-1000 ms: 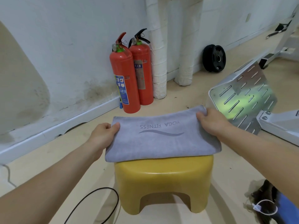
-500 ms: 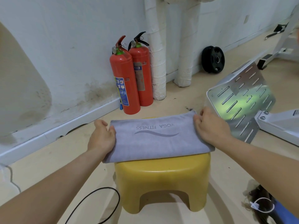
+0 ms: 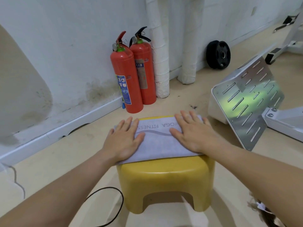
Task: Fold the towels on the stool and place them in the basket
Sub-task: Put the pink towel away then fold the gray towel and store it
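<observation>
Pressing: my left hand [image 3: 123, 141] and right hand [image 3: 195, 135] lie flat, fingers straight, on the towel [image 3: 158, 145].
Towel: folded, atop the yellow stool [image 3: 165, 181].
Remaining: I judge another fold, then the basket, which is out of view.

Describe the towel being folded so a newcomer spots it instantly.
Find the yellow stool, nearer than the two red fire extinguishers. The grey towel lies folded on its top, under the flat left hand and right hand. Only it carries printed FITNESS lettering.
</observation>
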